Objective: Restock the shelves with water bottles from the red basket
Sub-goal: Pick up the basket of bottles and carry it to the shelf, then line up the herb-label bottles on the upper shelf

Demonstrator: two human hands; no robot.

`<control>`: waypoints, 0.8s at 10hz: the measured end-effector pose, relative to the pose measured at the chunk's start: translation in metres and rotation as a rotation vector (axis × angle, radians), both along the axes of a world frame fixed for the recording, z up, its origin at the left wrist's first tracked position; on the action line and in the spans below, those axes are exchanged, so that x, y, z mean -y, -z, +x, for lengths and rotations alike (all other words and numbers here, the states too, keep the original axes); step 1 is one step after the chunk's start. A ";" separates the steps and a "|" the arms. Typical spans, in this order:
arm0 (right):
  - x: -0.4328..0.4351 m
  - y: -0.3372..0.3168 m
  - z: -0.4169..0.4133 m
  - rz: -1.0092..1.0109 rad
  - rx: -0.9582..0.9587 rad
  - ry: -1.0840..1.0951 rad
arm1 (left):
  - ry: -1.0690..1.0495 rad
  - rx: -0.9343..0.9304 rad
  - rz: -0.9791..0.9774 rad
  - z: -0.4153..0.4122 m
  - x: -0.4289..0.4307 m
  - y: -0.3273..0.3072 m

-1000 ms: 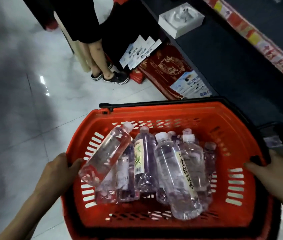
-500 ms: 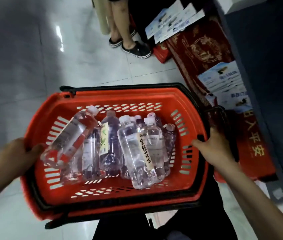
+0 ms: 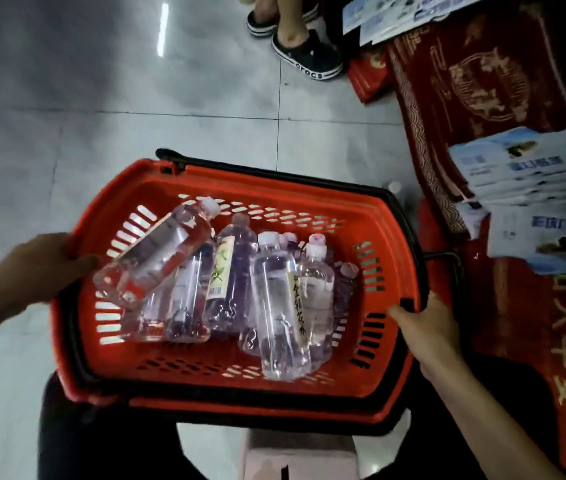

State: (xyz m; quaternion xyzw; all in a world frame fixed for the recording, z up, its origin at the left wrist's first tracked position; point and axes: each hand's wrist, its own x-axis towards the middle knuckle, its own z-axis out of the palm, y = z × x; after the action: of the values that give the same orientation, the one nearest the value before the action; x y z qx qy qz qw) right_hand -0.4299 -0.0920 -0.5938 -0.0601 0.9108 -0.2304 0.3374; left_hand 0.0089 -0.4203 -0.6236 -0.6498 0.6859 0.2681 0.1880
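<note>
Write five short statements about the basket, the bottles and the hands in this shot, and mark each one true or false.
1. The left hand and the right hand hold the red basket at opposite sides. True.
2. The basket holds nothing. False: several water bottles lie in it.
3. One clear bottle lies slanted across the others, its base near the left hand. True.
4. Every bottle top in view is red. False: the slanted bottle's cap is white, as are others.
5. Another person's black shoe stands on the tiled floor beyond the basket. True.
</note>
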 end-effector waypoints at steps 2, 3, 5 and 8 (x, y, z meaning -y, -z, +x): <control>-0.042 0.115 -0.012 -0.012 -0.035 0.034 | 0.013 -0.074 0.070 -0.092 -0.052 0.049; -0.064 0.160 -0.004 -0.065 -0.029 0.096 | -0.051 -0.058 0.094 -0.099 -0.068 0.103; -0.089 0.209 0.004 -0.118 -0.141 0.064 | -0.103 -0.070 0.169 -0.074 -0.092 0.142; -0.069 0.207 0.014 -0.130 -0.243 0.048 | -0.102 -0.144 0.098 -0.063 -0.110 0.129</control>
State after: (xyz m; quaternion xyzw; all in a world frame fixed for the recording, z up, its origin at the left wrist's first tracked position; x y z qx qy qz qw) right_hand -0.4155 -0.0229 -0.8011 -0.0873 0.9293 -0.2879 0.2144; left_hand -0.0537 -0.3103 -0.7528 -0.6531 0.6495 0.3566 0.1562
